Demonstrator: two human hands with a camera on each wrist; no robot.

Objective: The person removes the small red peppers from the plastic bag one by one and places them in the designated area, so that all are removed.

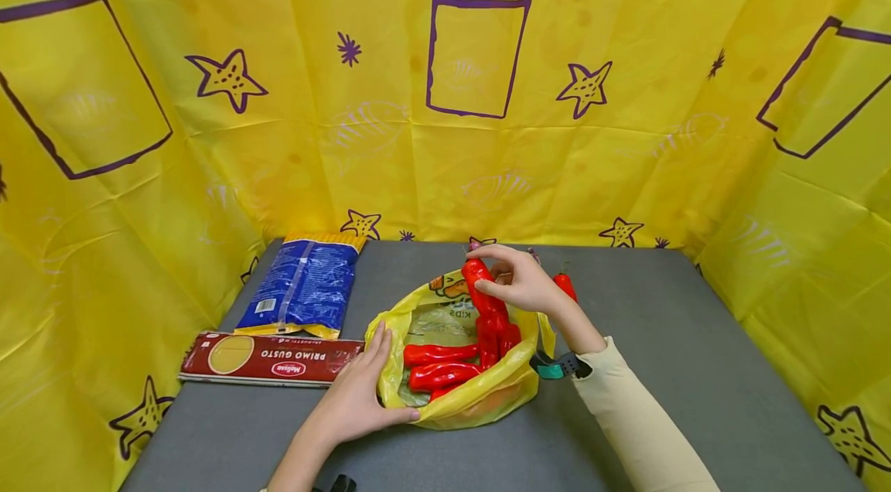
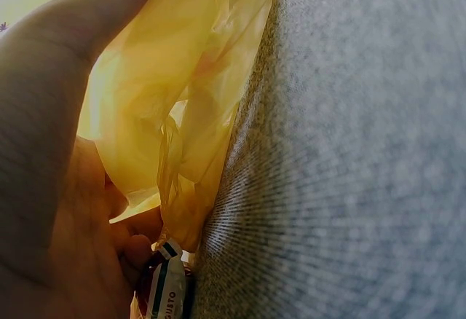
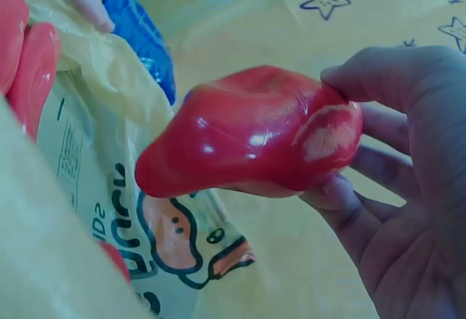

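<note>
My right hand (image 1: pixel 511 279) pinches a long glossy red pepper (image 3: pixel 247 133) between thumb and fingers, above the far right side of the yellow plastic bag (image 1: pixel 480 408). The bag stands with its mouth wide. Several red peppers (image 1: pixel 445 376) lie inside it. My left hand (image 1: pixel 355 395) spreads against the bag's near left side, fingers along the left rim and thumb at the front. In the left wrist view, thin yellow film lies against that hand, and some lower fingers are partly hidden. Another red pepper (image 1: pixel 565 285) shows behind my right forearm, partly covered.
Left of the bag lies a dark red spaghetti pack (image 1: pixel 278 360), close to my left hand. Behind it is a blue packet (image 1: pixel 299 287) with yellow ends. The grey table (image 1: pixel 668 353) is enclosed by yellow patterned cloth (image 1: pixel 480 159) on three sides.
</note>
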